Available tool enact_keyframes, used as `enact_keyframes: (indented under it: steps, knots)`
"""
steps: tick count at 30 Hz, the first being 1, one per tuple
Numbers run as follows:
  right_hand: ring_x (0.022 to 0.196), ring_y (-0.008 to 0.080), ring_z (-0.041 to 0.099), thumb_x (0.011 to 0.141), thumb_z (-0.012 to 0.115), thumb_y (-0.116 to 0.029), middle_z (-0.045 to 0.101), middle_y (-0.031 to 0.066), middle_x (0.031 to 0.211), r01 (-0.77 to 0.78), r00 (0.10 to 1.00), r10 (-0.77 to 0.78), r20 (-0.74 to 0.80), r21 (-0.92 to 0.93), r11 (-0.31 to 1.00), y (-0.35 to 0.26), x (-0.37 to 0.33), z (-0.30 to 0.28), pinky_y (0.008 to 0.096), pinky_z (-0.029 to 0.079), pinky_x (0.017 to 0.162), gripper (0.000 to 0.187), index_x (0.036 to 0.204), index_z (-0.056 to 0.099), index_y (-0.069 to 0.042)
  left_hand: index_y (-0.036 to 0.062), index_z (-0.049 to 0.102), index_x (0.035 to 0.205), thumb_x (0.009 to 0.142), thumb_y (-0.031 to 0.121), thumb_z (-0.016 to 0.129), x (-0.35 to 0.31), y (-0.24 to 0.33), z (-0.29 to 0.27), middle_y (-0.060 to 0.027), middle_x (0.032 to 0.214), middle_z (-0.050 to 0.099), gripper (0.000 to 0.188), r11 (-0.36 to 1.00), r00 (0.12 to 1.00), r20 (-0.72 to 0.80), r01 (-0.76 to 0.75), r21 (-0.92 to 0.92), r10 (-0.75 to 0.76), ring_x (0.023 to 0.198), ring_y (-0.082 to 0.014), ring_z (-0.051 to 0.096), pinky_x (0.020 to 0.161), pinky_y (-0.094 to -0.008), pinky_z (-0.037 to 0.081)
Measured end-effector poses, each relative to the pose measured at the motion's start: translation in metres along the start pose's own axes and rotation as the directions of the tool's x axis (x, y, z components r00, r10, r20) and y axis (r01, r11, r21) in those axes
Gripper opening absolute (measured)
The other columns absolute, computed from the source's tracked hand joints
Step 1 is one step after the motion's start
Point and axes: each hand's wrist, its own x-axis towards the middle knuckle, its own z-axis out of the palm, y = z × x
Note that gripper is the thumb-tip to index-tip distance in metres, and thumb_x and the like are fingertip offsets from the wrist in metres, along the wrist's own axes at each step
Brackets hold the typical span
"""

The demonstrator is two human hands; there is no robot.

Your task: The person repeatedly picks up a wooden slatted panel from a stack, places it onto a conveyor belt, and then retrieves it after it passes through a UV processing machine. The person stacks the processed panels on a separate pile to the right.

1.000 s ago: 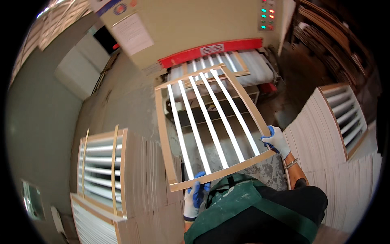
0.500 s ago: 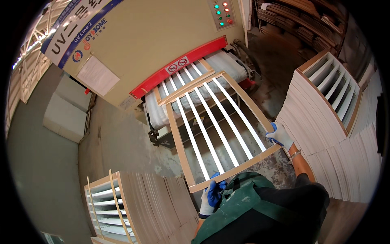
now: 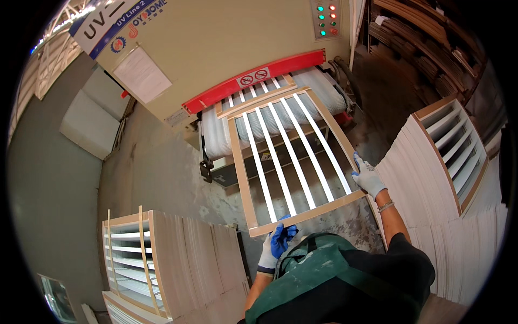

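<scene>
I hold a flat frame (image 3: pixel 243 178) with a tan border and several white slats, its far end lying on the grey mesh conveyor belt (image 3: pixel 216 141). My left hand (image 3: pixel 277 243), in a white glove with blue fingers, is closed on its near rail, close to the near-left corner. My right hand (image 3: pixel 368 178), gloved the same way, has its fingers over the right rail, just above the near-right corner. Ahead of this frame, another slatted frame (image 3: pixel 260 99) lies on the belt, partly hidden under the red bar (image 3: pixel 216 95) of the machine.
The beige machine (image 3: pixel 243 38) has a control panel (image 3: pixel 327 19) with lit green and red buttons. Tall stacks of slatted frames stand on my left (image 3: pixel 189 259) and on my right (image 3: pixel 415 167). Brown sheets (image 3: pixel 410 32) lie piled on racks at the back right.
The front frame has gone farther under the red bar, and the held frame follows it forward. My right hand has shifted slightly up the side rail. The view has turned a little.
</scene>
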Motion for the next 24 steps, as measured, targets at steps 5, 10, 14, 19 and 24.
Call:
enact_keyframes:
  steps: [5,10,14,19,24]
  knots:
    - [0.111,0.0415,0.063,0.088,0.065,-0.026,0.064,0.0276,0.118,-0.014,0.999,0.014,0.05,-0.003,1.0,-0.01,0.022,-0.001,0.0466,0.048,0.1,0.082,0.159,0.028,-0.011,-0.0022,0.059,0.133,0.105,0.033,0.056,0.017,0.007,-0.01,-0.0117,0.105,0.072,0.045,0.999,0.999,-0.038,-0.032,-0.043,0.031,0.097,-0.0206,0.069,0.085,-0.0308,0.053]
    - [0.114,0.0411,0.062,0.088,0.065,-0.025,0.064,0.0291,0.122,0.004,0.997,-0.007,0.082,0.038,0.999,-0.012,0.049,0.001,0.046,0.047,0.102,0.08,0.157,0.029,-0.006,-0.0016,0.056,0.137,0.106,0.034,0.054,0.026,0.004,-0.021,-0.0122,0.11,0.07,0.047,1.0,0.999,-0.049,-0.004,-0.004,0.003,0.101,-0.0212,0.067,0.09,-0.0329,0.052]
    - [0.117,0.0409,0.061,0.088,0.066,-0.024,0.063,0.0297,0.125,-0.03,0.991,0.028,0.129,0.018,0.999,-0.015,0.068,0.005,0.0459,0.046,0.103,0.081,0.157,0.029,-0.005,0.0022,0.053,0.142,0.105,0.039,0.053,0.015,-0.002,-0.013,-0.0105,0.117,0.067,0.052,0.997,0.999,0.0,-0.046,0.054,0.046,0.105,-0.0203,0.064,0.093,-0.0328,0.049]
    - [0.113,0.0421,0.062,0.087,0.069,-0.023,0.065,0.0299,0.121,0.033,0.998,-0.034,0.05,0.023,0.999,-0.001,0.096,0.033,0.0465,0.047,0.101,0.083,0.157,0.029,-0.005,0.0043,0.052,0.143,0.103,0.046,0.054,-0.013,-0.03,-0.045,-0.0102,0.118,0.068,0.058,0.999,0.994,-0.111,0.03,0.037,-0.026,0.105,-0.0208,0.065,0.093,-0.0334,0.048]
    - [0.101,0.0399,0.068,0.084,0.069,-0.02,0.067,0.0301,0.115,0.013,0.997,-0.018,0.072,0.071,0.997,-0.004,0.124,0.035,0.0462,0.054,0.091,0.082,0.155,0.032,-0.004,-0.0011,0.05,0.142,0.106,0.036,0.053,-0.045,-0.038,-0.066,-0.0113,0.115,0.067,0.052,0.99,0.983,-0.178,0.025,-0.141,-0.05,0.105,-0.021,0.064,0.097,-0.0339,0.052]
